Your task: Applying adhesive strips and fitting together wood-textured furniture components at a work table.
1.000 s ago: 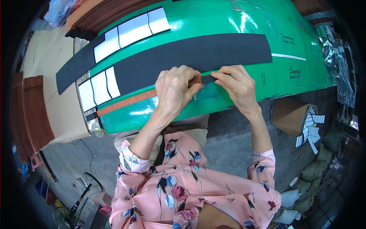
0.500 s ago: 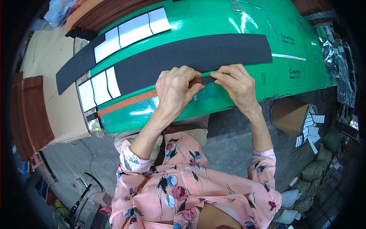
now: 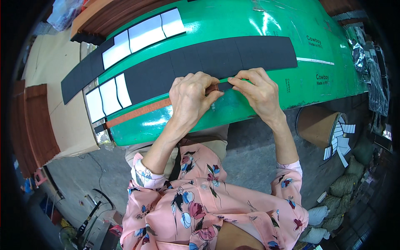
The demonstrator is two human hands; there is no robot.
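Nearest you, at six o'clock, your pink floral sleeves (image 3: 200, 208) fill the lower part of the view, and both forearms rise from them toward the centre. Your left hand (image 3: 192, 98) sits just left of centre, fingers curled down and thumb tucked in, pinching the left end of a small dark strip piece (image 3: 224, 86) against the green panel (image 3: 250, 25). Your right hand (image 3: 258, 93), just right of centre, has its thumb and forefinger closed on the right end of that same piece, the other fingers loosely bent. The two hands nearly touch, with the piece between their fingertips, lying right at the lower edge of the long black strip (image 3: 200, 62).

At eight o'clock from your left hand a brown strip (image 3: 137, 112) runs along the panel toward a group of white rectangular patches (image 3: 108, 96). The long black strip arcs from nine o'clock across to two o'clock. Beyond it, at eleven o'clock, more white patches (image 3: 143, 33) lie in a row. At four o'clock a round cardboard drum (image 3: 316, 125) stands on the floor with white scraps (image 3: 339, 141) at its mouth.
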